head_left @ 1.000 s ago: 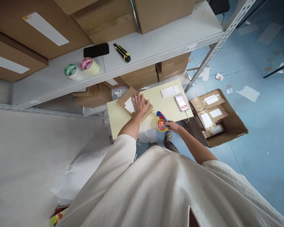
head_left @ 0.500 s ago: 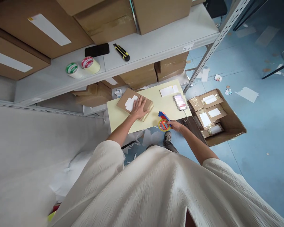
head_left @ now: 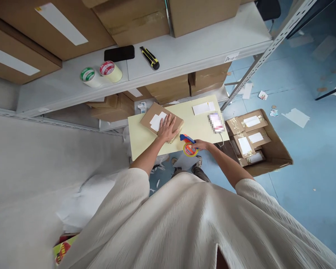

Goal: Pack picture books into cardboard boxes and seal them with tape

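Observation:
A small cardboard box (head_left: 149, 116) with a white label (head_left: 156, 121) on top rests at an angle on the pale yellow tabletop (head_left: 140, 145). My left hand (head_left: 167, 129) lies flat on the box's upper face, fingers spread, over part of the label. Wrapped round the handle of a blue and orange tape dispenser (head_left: 188, 140), my right hand (head_left: 201, 145) holds it just off the table's front edge, close to the box's right side. A yellow-rimmed roll of tape (head_left: 190, 150) is loaded in the dispenser.
To the right stands an open carton (head_left: 280, 151) with several labelled boxes inside. A white label sheet (head_left: 204, 108) and a blurred phone-like object (head_left: 216, 122) lie on the table. On the shelf above are two tape rolls, a black phone (head_left: 119, 53) and a box cutter (head_left: 149, 58).
My right hand has brought the tape dispenser left, nearer the box. My left hand stays pressed on the box. The whole view has shifted slightly.

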### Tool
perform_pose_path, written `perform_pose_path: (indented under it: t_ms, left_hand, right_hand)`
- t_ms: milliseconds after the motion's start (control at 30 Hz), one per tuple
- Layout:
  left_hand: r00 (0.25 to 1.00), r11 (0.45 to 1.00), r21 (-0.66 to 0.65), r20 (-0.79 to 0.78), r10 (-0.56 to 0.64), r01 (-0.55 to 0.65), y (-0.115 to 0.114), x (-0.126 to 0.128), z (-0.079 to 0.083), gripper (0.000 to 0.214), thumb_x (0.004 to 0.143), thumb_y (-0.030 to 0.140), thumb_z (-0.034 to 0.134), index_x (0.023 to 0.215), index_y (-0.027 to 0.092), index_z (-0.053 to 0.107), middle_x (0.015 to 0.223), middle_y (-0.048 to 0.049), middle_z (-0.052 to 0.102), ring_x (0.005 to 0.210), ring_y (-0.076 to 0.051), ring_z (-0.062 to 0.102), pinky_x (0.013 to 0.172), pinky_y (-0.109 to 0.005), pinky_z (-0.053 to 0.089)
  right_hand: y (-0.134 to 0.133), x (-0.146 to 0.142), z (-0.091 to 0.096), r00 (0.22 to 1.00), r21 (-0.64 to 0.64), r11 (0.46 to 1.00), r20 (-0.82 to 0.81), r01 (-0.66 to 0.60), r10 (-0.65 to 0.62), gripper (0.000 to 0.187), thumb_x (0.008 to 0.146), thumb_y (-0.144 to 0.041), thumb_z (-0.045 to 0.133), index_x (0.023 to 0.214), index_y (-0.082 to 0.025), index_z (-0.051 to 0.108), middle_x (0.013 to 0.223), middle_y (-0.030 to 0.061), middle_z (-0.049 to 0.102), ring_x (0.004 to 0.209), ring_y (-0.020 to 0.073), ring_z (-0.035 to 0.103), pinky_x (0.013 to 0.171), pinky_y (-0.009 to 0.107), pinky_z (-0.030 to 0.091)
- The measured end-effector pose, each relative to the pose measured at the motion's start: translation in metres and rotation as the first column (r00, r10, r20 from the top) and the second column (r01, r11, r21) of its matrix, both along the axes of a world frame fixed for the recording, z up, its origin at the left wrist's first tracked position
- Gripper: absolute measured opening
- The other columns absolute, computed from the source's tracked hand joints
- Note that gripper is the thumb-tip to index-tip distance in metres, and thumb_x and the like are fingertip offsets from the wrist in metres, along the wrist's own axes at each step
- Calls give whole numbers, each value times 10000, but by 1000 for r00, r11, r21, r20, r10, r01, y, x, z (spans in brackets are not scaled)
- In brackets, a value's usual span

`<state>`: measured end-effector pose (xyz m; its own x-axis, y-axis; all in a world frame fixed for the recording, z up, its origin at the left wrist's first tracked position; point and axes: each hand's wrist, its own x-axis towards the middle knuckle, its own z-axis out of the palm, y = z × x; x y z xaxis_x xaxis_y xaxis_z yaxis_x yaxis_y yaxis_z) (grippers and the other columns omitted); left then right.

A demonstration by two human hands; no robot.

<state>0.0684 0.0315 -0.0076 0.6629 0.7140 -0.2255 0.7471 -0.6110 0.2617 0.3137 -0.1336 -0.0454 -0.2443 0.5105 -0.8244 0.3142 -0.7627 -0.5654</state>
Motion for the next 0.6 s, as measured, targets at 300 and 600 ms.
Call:
perform_pose_path:
  t_ms: [300,600]
  left_hand:
    - [999,1000,18,36,-4,3,0,-3,-10,915,1100,611,517,1870,208,230,1958,-104,59,1818,-348,4,1448,-608,-53]
    - [998,1000,11,58,-10,9,-1,-5,-9,898,1120,627,481,1874,218,214,1959,-98,52,1818,-348,-7,1446,-602,-52]
  right_hand:
    - [56,16,-13,964,73,963,80,-261,255,488,633,-332,866,1072,-192,704,1020,87,765,909,266,730,733,326,556]
    - [90,29,-15,865,108,870,220,-481,451,494,657,-382,857,1095,-196,722,1069,102,775,952,289,723,748,343,532]
